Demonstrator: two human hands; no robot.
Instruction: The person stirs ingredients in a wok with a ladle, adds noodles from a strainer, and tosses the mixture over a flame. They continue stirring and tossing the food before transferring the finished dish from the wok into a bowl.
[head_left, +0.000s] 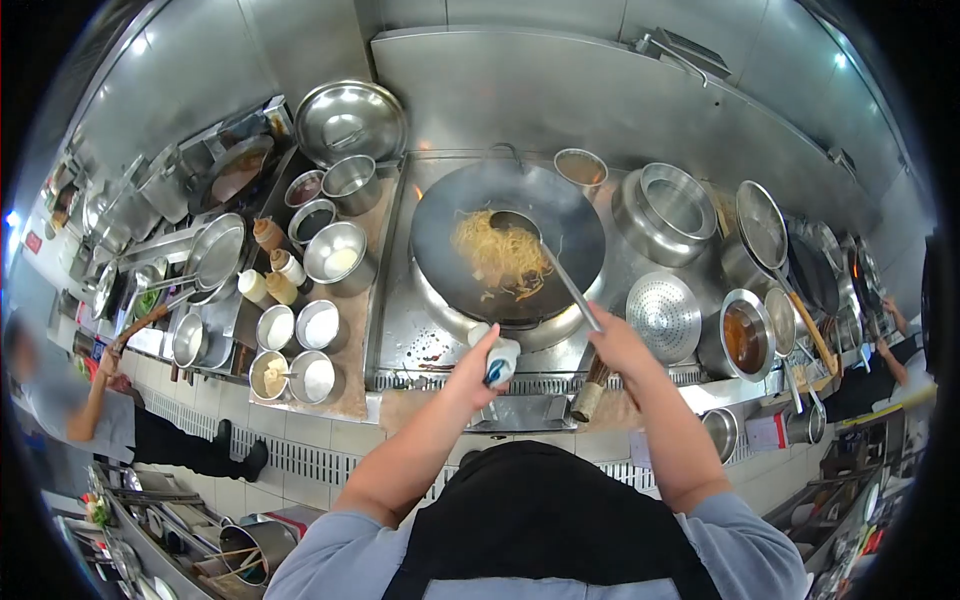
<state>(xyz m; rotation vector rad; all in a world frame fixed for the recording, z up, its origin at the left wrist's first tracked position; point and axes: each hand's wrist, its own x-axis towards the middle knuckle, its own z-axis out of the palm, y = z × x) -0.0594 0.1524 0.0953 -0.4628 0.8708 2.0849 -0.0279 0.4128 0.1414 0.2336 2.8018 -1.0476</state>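
My right hand [618, 342] is closed round the handle of a long metal ladle [568, 280]. The ladle's bowl rests among the noodles [500, 255] in a large dark wok [450, 215]. At the wok's near rim, my left hand [474, 375] is closed on what looks like a folded white cloth [503, 362] with a blue mark. Whether a wok handle lies under that cloth is hidden. The noodles are yellowish brown, heaped in the middle of the wok, with some strands up its near side.
Left of the stove stand steel pots of seasonings [318, 325] and squeeze bottles [268, 235]. To the right are a perforated strainer [663, 318], a pot of brown liquid [742, 338] and a bamboo brush [590, 392]. Other people [75, 400] stand at both sides.
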